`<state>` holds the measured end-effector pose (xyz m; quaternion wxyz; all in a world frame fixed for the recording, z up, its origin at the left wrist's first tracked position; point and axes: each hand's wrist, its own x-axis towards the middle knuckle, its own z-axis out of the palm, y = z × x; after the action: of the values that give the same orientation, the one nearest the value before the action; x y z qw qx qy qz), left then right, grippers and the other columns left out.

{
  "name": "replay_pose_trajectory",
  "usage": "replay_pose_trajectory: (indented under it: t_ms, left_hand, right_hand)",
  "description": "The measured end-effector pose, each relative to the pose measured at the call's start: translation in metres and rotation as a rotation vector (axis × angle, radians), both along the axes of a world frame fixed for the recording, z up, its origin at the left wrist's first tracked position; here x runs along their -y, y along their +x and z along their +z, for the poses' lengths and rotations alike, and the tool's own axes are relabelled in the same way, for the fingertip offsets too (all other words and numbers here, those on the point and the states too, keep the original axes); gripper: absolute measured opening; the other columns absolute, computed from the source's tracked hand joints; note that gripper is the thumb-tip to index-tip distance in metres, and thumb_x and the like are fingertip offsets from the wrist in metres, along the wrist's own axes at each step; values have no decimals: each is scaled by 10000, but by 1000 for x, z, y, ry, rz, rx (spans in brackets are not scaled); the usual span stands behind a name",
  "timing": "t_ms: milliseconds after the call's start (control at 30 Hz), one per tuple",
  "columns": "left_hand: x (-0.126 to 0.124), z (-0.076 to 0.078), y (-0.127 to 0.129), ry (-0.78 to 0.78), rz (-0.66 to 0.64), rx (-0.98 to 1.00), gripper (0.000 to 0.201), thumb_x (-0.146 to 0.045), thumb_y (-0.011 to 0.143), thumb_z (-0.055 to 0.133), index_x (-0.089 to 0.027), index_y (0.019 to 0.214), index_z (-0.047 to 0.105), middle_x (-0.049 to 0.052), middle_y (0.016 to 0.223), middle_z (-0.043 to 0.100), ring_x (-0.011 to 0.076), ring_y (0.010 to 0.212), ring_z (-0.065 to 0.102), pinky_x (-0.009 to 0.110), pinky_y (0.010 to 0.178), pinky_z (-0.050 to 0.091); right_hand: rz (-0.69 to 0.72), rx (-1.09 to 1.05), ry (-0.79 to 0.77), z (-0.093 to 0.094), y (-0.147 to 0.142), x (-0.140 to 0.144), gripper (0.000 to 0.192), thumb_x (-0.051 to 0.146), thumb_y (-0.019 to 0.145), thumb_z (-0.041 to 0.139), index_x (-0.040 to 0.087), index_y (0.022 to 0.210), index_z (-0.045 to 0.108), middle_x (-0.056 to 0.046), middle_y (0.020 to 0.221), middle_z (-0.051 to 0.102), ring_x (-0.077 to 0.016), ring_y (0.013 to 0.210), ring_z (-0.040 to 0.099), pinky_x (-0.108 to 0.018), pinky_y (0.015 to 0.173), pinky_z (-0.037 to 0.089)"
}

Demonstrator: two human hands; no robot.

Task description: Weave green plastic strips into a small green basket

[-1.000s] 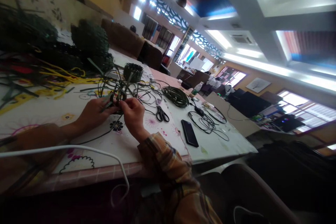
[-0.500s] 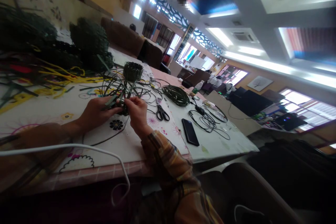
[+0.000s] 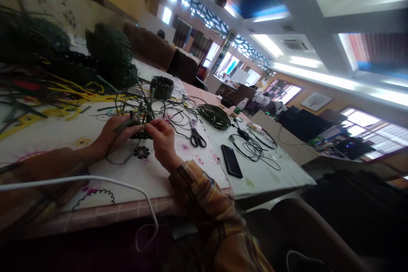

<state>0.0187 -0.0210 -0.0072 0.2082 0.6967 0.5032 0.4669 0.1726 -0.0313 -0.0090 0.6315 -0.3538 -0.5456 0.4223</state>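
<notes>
1. Over the desk point(image 3: 165, 178), in the head view, my left hand point(image 3: 116, 134) and right hand point(image 3: 162, 138) meet on a small dark green woven piece point(image 3: 140, 129); each grip is pinched closed on it.
2. Its loose strips point(image 3: 140, 106) fan outward above my fingers.
3. Just right lie scissors point(image 3: 197, 138) and a phone point(image 3: 231, 161).
4. Farther back sit a small woven basket point(image 3: 162, 86) and a green coil point(image 3: 214, 116).
</notes>
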Motion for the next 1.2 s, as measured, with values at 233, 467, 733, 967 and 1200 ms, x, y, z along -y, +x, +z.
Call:
replay_pose_trajectory:
  t_ms: [233, 467, 733, 967, 1200]
  left_hand:
    - [0, 6, -6, -2, -160, -28, 343, -535, 736, 623, -205, 828, 645, 12, 788, 695, 216, 777, 615, 301, 762, 460]
    - [4, 8, -1, 12, -129, 33, 375, -550, 712, 664, -196, 834, 696, 17, 791, 718, 213, 774, 626, 298, 751, 471]
    - [2, 7, 3, -30, -49, 167, 399, -568, 661, 692, -191, 791, 713, 28, 799, 729, 205, 780, 623, 303, 757, 504]
    - [0, 7, 0, -106, -63, 219, 424, -578, 611, 739, -188, 776, 712, 22, 803, 722, 208, 796, 619, 309, 763, 501]
    - [3, 13, -5, -172, -183, 207, 487, -652, 738, 659, -169, 781, 708, 26, 786, 700, 178, 749, 578, 287, 706, 464]
  right_hand:
    - [-43, 327, 178, 2, 17, -5, 127, 357, 823, 695, 244, 803, 746, 12, 825, 740, -155, 777, 658, -271, 764, 510]
    - [-60, 567, 330, 11, 27, -7, 151, 315, 906, 625, 246, 859, 751, -8, 833, 693, -141, 775, 630, -251, 753, 497]
    - [-154, 453, 343, 10, 25, -4, 113, 277, 883, 655, 219, 802, 708, -18, 836, 599, -141, 812, 593, -260, 764, 490]
    - [-154, 556, 274, 15, 25, -7, 91, 211, 832, 696, 208, 764, 637, 16, 811, 581, -122, 766, 554, -241, 753, 466]
    - [-137, 666, 325, 13, 22, -12, 182, 181, 861, 622, 211, 699, 545, 16, 755, 541, -132, 742, 545, -252, 735, 435]
